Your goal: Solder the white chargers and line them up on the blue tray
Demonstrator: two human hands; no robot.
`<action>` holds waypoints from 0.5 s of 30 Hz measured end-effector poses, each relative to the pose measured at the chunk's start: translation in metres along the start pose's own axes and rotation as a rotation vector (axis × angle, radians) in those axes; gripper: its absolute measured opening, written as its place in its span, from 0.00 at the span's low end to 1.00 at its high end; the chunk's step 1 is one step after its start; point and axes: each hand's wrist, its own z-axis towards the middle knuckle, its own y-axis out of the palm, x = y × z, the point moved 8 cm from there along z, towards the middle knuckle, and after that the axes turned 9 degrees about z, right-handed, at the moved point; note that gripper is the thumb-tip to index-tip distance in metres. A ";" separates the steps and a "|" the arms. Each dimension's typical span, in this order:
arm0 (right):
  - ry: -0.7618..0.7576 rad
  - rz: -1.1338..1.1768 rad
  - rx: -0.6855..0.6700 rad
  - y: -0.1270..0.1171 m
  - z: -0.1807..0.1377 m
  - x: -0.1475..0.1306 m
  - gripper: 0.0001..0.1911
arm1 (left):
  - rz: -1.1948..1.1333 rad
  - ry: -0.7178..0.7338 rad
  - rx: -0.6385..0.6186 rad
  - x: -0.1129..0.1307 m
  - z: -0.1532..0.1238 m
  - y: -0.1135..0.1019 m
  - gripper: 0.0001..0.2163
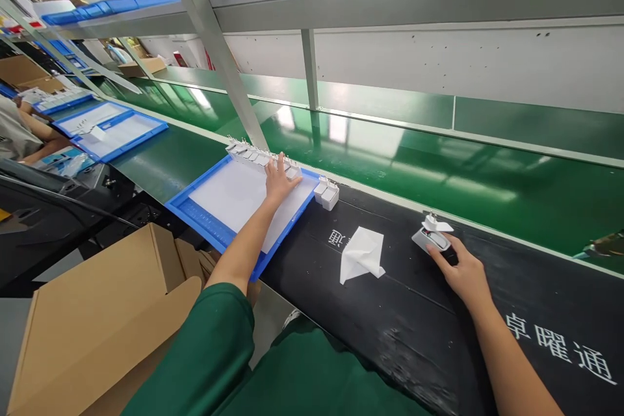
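Observation:
My left hand (277, 183) reaches over a row of small white plastic cases (248, 155) along the far edge of a blue tray (209, 224) with a white liner. Its fingers are spread at the row's right end; whether they grip a case cannot be made out. My right hand (467, 273) holds a white plastic case with a dark end (431, 237) low over the black mat, thumb on the near side. A white flap with a small prong-like part stands up from this case. Two similar white cases (327, 194) stand beside the tray's right corner.
A crumpled white cloth or tissue (361, 253) lies on the black mat (390, 312). Behind runs a green belt (390, 156) under a grey metal frame (224, 52). At lower left is a cardboard box (107, 312). Another person's arm (46, 136) is near a second blue tray (112, 130).

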 end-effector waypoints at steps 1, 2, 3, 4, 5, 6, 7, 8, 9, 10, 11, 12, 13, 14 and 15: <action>0.014 -0.002 -0.006 0.000 0.000 0.001 0.33 | -0.003 -0.005 0.013 -0.002 -0.004 -0.001 0.48; 0.028 -0.003 -0.013 0.000 0.000 0.002 0.34 | -0.005 -0.028 0.020 -0.005 -0.007 -0.001 0.49; 0.041 -0.004 -0.019 0.000 0.000 0.003 0.35 | -0.007 -0.059 0.021 -0.009 -0.010 -0.002 0.51; 0.052 -0.005 -0.024 0.000 0.000 0.003 0.35 | -0.010 -0.091 0.022 -0.013 -0.013 -0.002 0.51; 0.061 -0.007 -0.028 0.000 0.000 0.004 0.36 | -0.014 -0.121 0.023 -0.017 -0.014 -0.003 0.51; 0.067 -0.010 -0.030 0.000 0.000 0.004 0.36 | -0.020 -0.147 0.026 -0.020 -0.014 -0.003 0.52; 0.066 -0.010 -0.030 0.000 0.000 0.004 0.36 | -0.026 -0.169 0.030 -0.023 -0.014 -0.003 0.52; 0.059 -0.008 -0.028 0.000 -0.001 0.004 0.36 | -0.034 -0.185 0.033 -0.026 -0.012 -0.004 0.52; 0.045 -0.006 -0.021 0.000 -0.001 0.004 0.36 | -0.042 -0.200 0.030 -0.029 -0.011 -0.003 0.53; 0.028 -0.005 -0.013 0.000 -0.001 0.003 0.36 | -0.049 -0.215 0.022 -0.032 -0.009 -0.003 0.53; 0.008 -0.007 -0.005 0.000 -0.001 0.002 0.35 | -0.055 -0.225 0.008 -0.033 -0.008 -0.002 0.53; -0.009 -0.010 0.001 0.000 -0.002 0.002 0.34 | -0.056 -0.229 -0.010 -0.034 -0.007 -0.002 0.54; -0.022 -0.016 0.004 0.000 -0.002 0.001 0.34 | -0.054 -0.226 -0.022 -0.033 -0.006 -0.003 0.54; -0.031 -0.023 0.004 0.000 -0.002 0.001 0.33 | -0.050 -0.217 -0.023 -0.030 -0.006 -0.006 0.54; -0.036 -0.028 0.001 0.000 -0.002 0.001 0.33 | -0.048 -0.198 -0.005 -0.025 -0.006 -0.012 0.54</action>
